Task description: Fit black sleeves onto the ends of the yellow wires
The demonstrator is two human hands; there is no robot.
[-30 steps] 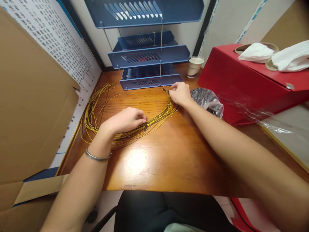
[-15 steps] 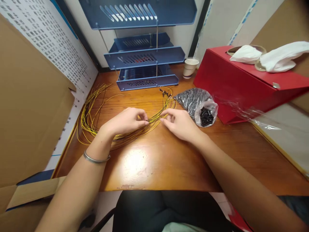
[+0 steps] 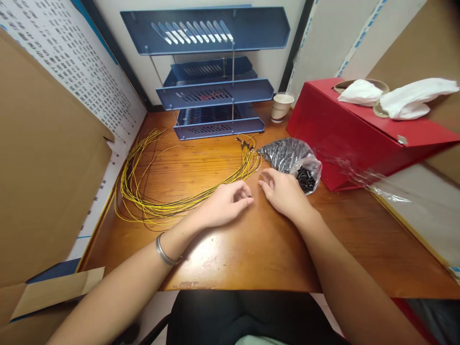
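Observation:
Yellow wires (image 3: 168, 208) lie in a wide loose curve on the wooden table, their dark-tipped ends (image 3: 245, 145) gathered at the back right. My left hand (image 3: 226, 203) is in front of the wires, thumb and fingertips pinched on a tiny dark piece (image 3: 250, 197) too small to name. To its right my right hand (image 3: 283, 191) has curled fingers with the thumb near the index finger; what they hold, if anything, is hidden. Close behind the right hand lies a clear plastic bag (image 3: 278, 149), its mouth showing many small black pieces (image 3: 306, 179).
A blue tiered file rack (image 3: 219, 129) stands at the back, with a paper cup (image 3: 281, 108) beside it. A red box (image 3: 341, 124) with white tissue (image 3: 413, 98) on top is at the right. Cardboard (image 3: 46, 167) borders the left side.
Both hands have left the wire bundle. My left hand has moved right and nearer, my right hand slightly right and nearer. The view has tilted up a little.

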